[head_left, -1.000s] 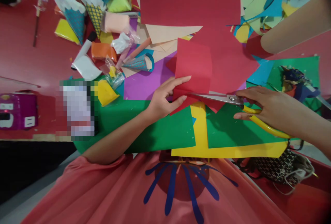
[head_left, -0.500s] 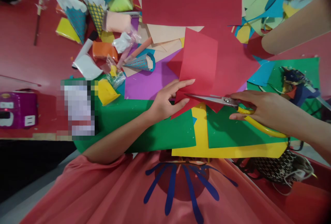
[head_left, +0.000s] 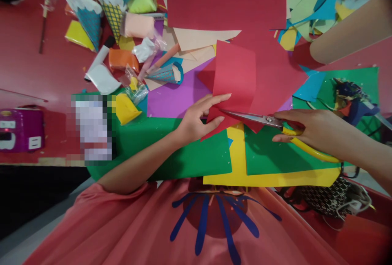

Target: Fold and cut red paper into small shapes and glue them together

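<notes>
My right hand (head_left: 312, 128) is closed round the yellow handles of a pair of scissors (head_left: 259, 119). Their metal blades look nearly closed and point left, with the tips at a sheet of red paper (head_left: 235, 73). That sheet is partly cut, and its upper part curls up from the table. My left hand (head_left: 196, 120) grips its lower left part between thumb and fingers, close to the blade tips. Beneath lie more red paper (head_left: 275, 65), a purple sheet (head_left: 171, 99) and green sheets (head_left: 190, 150).
A yellow sheet (head_left: 239, 159) lies along the near edge. Patterned paper cones (head_left: 88, 16) and bagged clay packs (head_left: 124, 59) crowd the left, near a purple box (head_left: 23, 130). Paper scraps (head_left: 315, 12) and a beige cylinder (head_left: 352, 28) stand at the right.
The raised part of the red paper has bent, and its top edge has dropped slightly toward me. Both hands and the scissors have hardly moved.
</notes>
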`<action>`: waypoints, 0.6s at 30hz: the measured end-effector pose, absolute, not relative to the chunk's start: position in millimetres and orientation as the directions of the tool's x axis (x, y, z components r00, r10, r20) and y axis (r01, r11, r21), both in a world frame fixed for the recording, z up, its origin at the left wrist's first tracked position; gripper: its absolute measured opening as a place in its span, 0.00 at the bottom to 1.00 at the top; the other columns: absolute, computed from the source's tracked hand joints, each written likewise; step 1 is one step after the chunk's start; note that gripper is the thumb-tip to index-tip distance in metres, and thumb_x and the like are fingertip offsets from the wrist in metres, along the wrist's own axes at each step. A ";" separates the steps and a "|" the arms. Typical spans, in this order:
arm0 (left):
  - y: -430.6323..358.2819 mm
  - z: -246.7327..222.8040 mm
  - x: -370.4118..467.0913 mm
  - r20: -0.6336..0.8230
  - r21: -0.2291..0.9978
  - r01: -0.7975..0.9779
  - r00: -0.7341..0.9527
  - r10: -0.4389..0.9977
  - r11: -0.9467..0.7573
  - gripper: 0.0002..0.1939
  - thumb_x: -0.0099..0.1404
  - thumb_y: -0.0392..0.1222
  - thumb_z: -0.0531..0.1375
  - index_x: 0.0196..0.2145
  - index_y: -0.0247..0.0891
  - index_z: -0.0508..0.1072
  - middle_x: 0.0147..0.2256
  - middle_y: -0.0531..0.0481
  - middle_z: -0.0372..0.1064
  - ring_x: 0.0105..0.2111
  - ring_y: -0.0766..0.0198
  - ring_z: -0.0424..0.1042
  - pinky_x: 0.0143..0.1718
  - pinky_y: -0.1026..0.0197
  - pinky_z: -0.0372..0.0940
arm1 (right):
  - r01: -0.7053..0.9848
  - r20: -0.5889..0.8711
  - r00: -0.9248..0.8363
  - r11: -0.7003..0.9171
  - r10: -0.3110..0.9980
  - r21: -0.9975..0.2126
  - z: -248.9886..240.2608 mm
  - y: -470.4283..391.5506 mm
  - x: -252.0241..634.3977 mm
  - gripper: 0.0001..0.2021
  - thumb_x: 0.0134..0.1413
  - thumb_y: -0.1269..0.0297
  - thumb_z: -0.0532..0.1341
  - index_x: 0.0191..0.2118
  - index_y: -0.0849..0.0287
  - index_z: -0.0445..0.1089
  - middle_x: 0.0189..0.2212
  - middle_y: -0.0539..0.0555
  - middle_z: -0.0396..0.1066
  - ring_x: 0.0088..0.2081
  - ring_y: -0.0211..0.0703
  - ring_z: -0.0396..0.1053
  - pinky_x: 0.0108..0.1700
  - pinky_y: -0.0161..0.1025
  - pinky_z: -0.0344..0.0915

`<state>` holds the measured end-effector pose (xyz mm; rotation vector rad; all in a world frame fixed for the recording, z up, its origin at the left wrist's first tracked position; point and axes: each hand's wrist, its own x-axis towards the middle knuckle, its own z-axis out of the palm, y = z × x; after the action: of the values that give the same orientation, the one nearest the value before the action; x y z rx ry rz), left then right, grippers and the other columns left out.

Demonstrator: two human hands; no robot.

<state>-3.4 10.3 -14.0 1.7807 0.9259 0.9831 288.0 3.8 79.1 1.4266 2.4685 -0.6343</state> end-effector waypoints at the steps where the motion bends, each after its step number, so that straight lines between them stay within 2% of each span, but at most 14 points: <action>1: 10.3 -14.4 -3.5 0.241 0.923 0.183 0.410 0.880 -0.338 0.24 0.65 0.43 0.60 0.58 0.49 0.65 0.45 0.49 0.70 0.34 0.69 0.71 0.30 0.68 0.69 | 0.864 -0.402 -0.502 0.432 0.765 -0.257 79.3 4.0 288.1 0.32 0.53 0.33 0.48 0.45 0.56 0.72 0.21 0.50 0.69 0.23 0.39 0.67 0.25 0.35 0.57; 4: 10.2 -15.3 -3.7 0.247 0.926 0.168 0.412 0.877 -0.339 0.24 0.65 0.45 0.61 0.58 0.50 0.65 0.45 0.49 0.70 0.34 0.68 0.71 0.31 0.66 0.70 | 0.881 -0.450 -0.473 0.407 0.758 -0.241 79.4 4.7 289.4 0.33 0.52 0.33 0.49 0.47 0.56 0.71 0.25 0.53 0.73 0.26 0.42 0.70 0.26 0.36 0.59; 6: 10.2 -15.6 -3.7 0.245 0.929 0.160 0.411 0.878 -0.334 0.24 0.65 0.46 0.60 0.58 0.50 0.65 0.46 0.49 0.70 0.35 0.68 0.72 0.31 0.65 0.70 | 0.890 -0.479 -0.456 0.400 0.750 -0.220 78.9 4.7 291.1 0.34 0.53 0.33 0.48 0.51 0.55 0.69 0.35 0.57 0.77 0.34 0.47 0.74 0.30 0.38 0.63; 8: 10.1 -15.7 -3.6 0.241 0.931 0.158 0.406 0.881 -0.328 0.24 0.65 0.47 0.60 0.58 0.51 0.65 0.46 0.49 0.69 0.35 0.67 0.72 0.31 0.64 0.71 | 0.892 -0.485 -0.450 0.407 0.750 -0.199 78.1 4.0 292.8 0.34 0.53 0.33 0.48 0.53 0.53 0.67 0.44 0.59 0.76 0.40 0.51 0.76 0.34 0.40 0.66; 12: 10.2 -15.4 -3.3 0.239 0.932 0.160 0.400 0.885 -0.324 0.24 0.65 0.48 0.60 0.58 0.52 0.65 0.45 0.49 0.69 0.35 0.67 0.73 0.30 0.64 0.71 | 0.891 -0.457 -0.449 0.425 0.768 -0.160 77.1 1.6 293.0 0.35 0.52 0.31 0.46 0.53 0.50 0.67 0.42 0.57 0.77 0.38 0.54 0.76 0.32 0.43 0.67; 18: 9.1 -12.8 -2.5 0.226 0.928 0.182 0.423 0.878 -0.326 0.24 0.65 0.47 0.60 0.58 0.50 0.65 0.44 0.49 0.69 0.31 0.70 0.71 0.28 0.67 0.68 | 0.864 -0.371 -0.502 0.475 0.781 -0.169 75.8 0.8 287.4 0.35 0.52 0.30 0.45 0.49 0.51 0.71 0.33 0.56 0.78 0.30 0.49 0.74 0.26 0.39 0.62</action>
<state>-2.5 9.1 -12.8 1.7710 0.9170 0.9637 287.4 0.8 75.8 1.4126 2.4811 -0.4930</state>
